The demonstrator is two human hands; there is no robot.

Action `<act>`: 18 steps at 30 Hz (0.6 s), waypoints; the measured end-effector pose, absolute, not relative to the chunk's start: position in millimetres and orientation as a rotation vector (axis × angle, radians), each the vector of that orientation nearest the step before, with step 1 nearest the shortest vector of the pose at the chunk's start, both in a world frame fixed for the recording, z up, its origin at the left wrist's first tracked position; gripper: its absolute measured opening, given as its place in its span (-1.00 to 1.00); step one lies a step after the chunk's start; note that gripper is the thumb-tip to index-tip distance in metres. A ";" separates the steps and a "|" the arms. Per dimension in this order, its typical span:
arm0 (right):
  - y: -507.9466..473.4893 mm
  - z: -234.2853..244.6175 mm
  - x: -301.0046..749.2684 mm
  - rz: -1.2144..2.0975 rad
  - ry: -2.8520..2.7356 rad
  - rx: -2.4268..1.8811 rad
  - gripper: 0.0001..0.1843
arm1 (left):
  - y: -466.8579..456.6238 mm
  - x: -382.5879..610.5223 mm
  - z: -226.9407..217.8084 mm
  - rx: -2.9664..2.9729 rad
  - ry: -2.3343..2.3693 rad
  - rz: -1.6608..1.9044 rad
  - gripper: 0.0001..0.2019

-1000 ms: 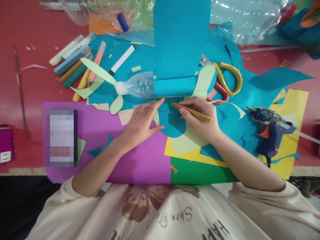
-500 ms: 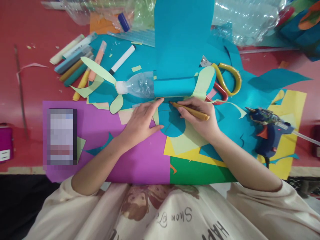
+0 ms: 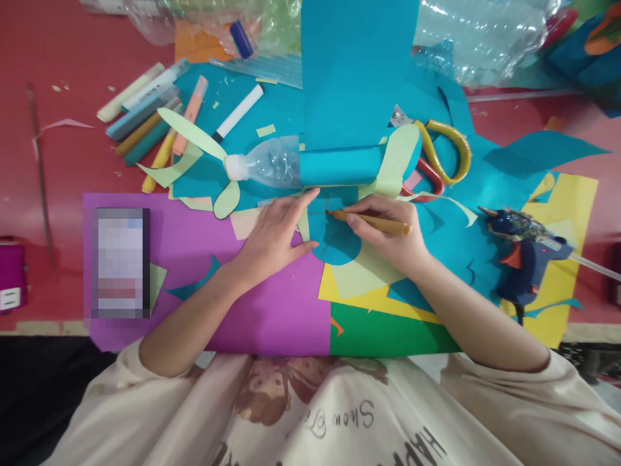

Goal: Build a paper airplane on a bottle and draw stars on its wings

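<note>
My right hand (image 3: pixel 400 236) grips a brown marker (image 3: pixel 376 222), its tip on the rounded lower flap of blue paper (image 3: pixel 342 246). Thin drawn lines show on that flap. My left hand (image 3: pixel 276 236) lies flat with thumb and fingers apart, fingertips at the flap's left side and the lower edge of the bottle. The clear plastic bottle (image 3: pixel 274 162) lies sideways, its body wrapped in blue paper (image 3: pixel 339 167). Pale green blades (image 3: pixel 191 133) stick out at its white cap (image 3: pixel 236 167). A pale green rounded piece (image 3: pixel 398 155) sits at its other end.
Several markers (image 3: pixel 145 107) lie at upper left. Yellow-and-red scissors (image 3: pixel 449 152) rest right of the bottle, with a blue glue gun (image 3: pixel 531 265) farther right. A phone (image 3: pixel 121 262) lies on purple paper (image 3: pixel 272 310). Large clear bottles (image 3: pixel 485 39) stand at the back.
The marker tip has moved slightly down and left on the blue flap, and a line now shows above it. My left hand stays in place.
</note>
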State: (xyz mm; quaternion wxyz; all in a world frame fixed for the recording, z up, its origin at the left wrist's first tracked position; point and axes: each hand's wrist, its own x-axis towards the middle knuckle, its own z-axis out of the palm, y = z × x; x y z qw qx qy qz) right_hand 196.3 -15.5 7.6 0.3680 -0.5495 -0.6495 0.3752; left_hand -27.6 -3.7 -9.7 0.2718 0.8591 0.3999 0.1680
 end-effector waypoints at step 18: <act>-20.7 7.7 194.9 0.878 -1.852 -1.213 -0.81 | -4.3 -27.6 -11.3 2.323 1.069 0.471 -0.29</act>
